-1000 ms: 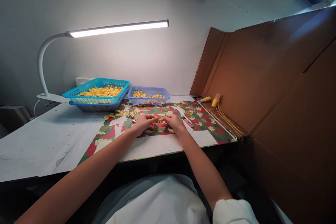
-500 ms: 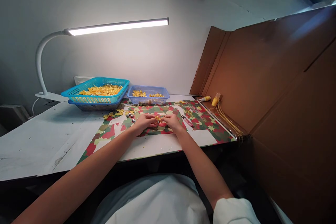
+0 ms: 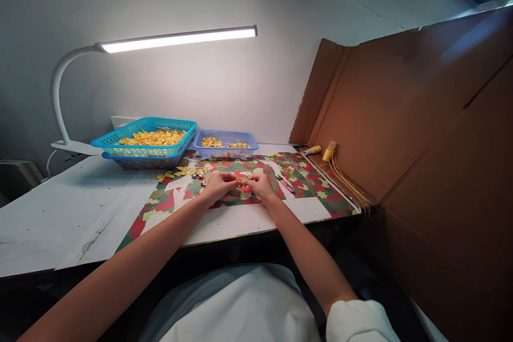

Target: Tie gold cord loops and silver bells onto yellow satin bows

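Over the patterned sheet, my left hand [image 3: 219, 187] and my right hand [image 3: 260, 186] meet almost fingertip to fingertip. Both pinch a small gold ribbon bow [image 3: 241, 181] between them, and the fingers cover much of it. A few shiny silver bells [image 3: 197, 175] lie just beyond my left hand. Several loose gold bows [image 3: 165, 176] rest left of the bells. To the right of my right hand are pink-handled pliers [image 3: 286, 185] and a small heap of gold bits [image 3: 288, 172], too fine to make out.
A turquoise basket [image 3: 103, 144] full of gold bows sits stacked on a blue one at the back left. Beside it stands a smaller periwinkle basket [image 3: 224, 153]. A lamp [image 3: 176, 40] hangs overhead. Cardboard [image 3: 401, 107] walls the right side, with gold cords [image 3: 348, 184] along its foot.
Both hands stay in about the same place. The fingers have shifted slightly on the bow, and less of it shows than before. The view has moved a little.
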The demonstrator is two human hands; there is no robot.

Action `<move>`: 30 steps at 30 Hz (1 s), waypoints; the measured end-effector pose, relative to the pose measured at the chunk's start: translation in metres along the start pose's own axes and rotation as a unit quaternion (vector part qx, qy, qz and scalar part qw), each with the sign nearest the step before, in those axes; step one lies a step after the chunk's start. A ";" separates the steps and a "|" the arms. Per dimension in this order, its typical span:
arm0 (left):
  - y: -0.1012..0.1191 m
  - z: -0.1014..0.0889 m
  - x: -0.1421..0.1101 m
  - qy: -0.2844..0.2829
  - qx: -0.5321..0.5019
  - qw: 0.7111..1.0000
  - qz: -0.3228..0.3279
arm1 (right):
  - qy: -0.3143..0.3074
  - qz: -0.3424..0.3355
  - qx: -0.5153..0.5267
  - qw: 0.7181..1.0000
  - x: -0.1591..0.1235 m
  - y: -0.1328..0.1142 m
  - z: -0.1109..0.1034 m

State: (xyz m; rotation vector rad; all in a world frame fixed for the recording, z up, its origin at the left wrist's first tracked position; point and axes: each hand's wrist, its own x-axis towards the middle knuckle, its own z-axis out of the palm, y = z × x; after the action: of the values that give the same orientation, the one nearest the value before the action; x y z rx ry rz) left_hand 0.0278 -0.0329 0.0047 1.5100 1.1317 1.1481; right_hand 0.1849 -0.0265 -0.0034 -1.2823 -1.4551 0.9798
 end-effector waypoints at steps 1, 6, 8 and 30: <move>0.001 0.000 0.000 0.005 0.008 1.000 0.005 | 0.006 -0.003 -0.011 1.000 -0.001 -0.001 0.000; 0.002 0.000 0.001 0.038 0.029 0.999 0.018 | 0.124 -0.059 -0.096 0.986 -0.008 -0.005 0.002; 0.002 0.000 0.001 0.043 0.028 0.998 0.020 | 0.115 -0.119 -0.087 0.982 -0.012 -0.007 0.003; -0.003 -0.005 0.005 -0.025 0.101 0.991 0.086 | 0.037 -0.231 -0.444 0.865 -0.021 -0.013 -0.002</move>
State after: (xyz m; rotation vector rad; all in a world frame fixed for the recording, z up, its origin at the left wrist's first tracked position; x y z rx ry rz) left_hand 0.0233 -0.0267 0.0038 1.8127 1.1274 1.1288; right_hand 0.1839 -0.0490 0.0071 -1.4339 -2.1212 -0.1199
